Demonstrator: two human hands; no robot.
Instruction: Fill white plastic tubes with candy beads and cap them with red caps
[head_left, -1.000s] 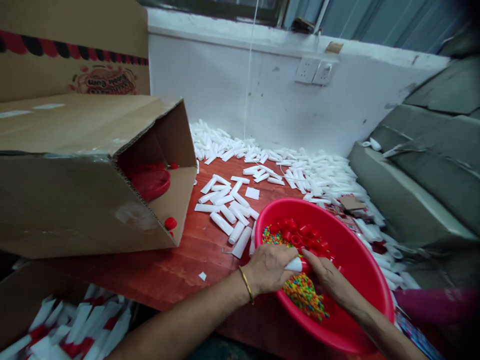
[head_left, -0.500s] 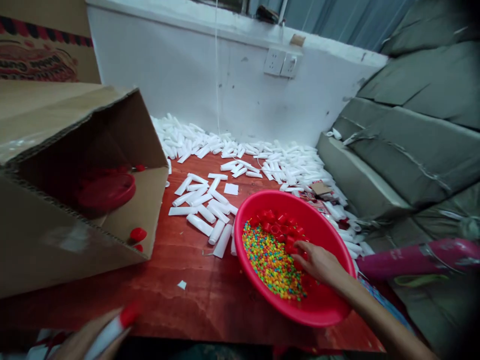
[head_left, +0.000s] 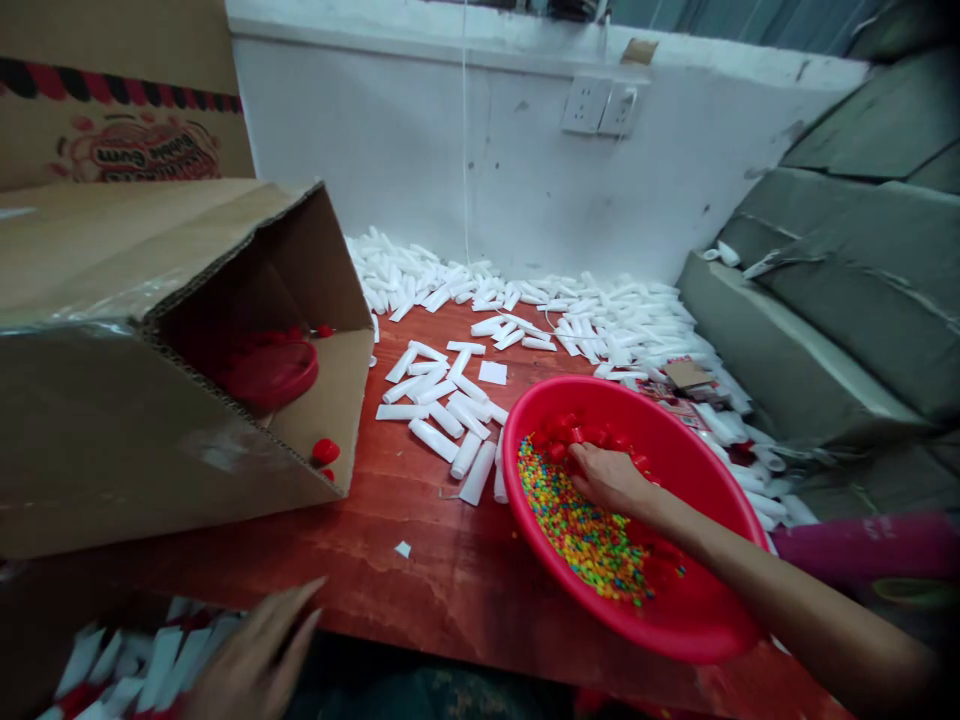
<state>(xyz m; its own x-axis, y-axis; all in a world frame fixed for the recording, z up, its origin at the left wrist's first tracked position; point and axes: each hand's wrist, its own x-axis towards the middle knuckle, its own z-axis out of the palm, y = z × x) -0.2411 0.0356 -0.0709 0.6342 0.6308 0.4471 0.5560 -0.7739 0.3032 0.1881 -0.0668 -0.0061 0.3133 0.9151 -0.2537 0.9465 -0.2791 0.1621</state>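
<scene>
Inside the red basin point(head_left: 720, 490), my right hand point(head_left: 611, 480) reaches down among red caps point(head_left: 615, 440), its fingers drawn together at one cap; the fingertips are partly hidden. Small multicoloured candy balls point(head_left: 570, 530) lie in the basin beside it. At the lower left, my left hand point(head_left: 259, 650) is slightly blurred, fingers stretched out and slightly apart, with nothing visible in it. Under and beside that hand lie white tubes with red caps point(head_left: 161, 660). A loose group of white tubes point(head_left: 442, 400) rests on the table left of the basin.
An open cardboard box point(head_left: 82, 420) on its side holds a red dish point(head_left: 277, 375) and loose red caps. Many white tubes point(head_left: 615, 310) are heaped along the wall. Grey-green wrapped bundles point(head_left: 840, 270) stack up at right, near a pink cylindrical object point(head_left: 862, 545).
My left hand has let go of the red-capped white tube, which now lies out of it, and its fingers have opened. My right hand has moved deeper into the caps. The view has shifted.
</scene>
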